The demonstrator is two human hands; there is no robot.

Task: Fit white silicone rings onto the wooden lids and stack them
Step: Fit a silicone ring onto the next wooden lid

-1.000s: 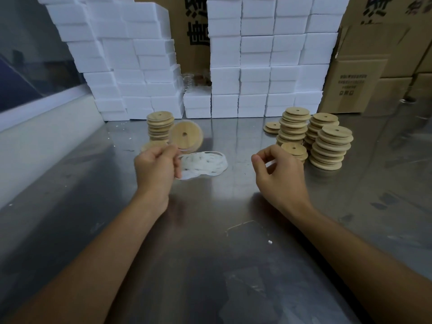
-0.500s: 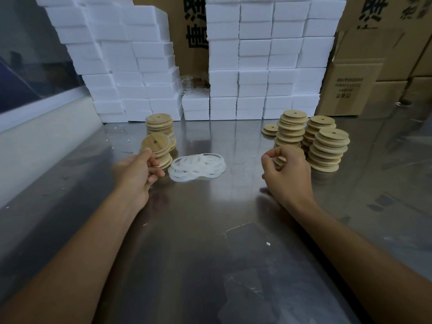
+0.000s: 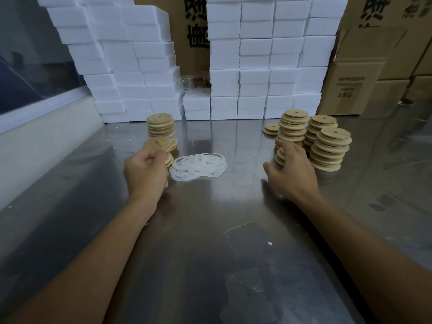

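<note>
A steel table [image 3: 210,230] fills the view, with a wall of white foam blocks [image 3: 268,66] and cardboard boxes [image 3: 360,90] along its far edge. Stacks of wooden lids [image 3: 332,148] stand at the right and a shorter stack [image 3: 160,127] at the left, with a pile of white rings [image 3: 198,167] lying flat between them. The right hand [image 3: 292,169] reaches with spread fingers onto the nearest right stack, while the left hand [image 3: 146,171] is curled beside a tilted lid [image 3: 156,145]; blur hides whether it holds it.

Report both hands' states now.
Left hand: curled, holding nothing that shows.
Right hand: open, fingers on a lid stack.
</note>
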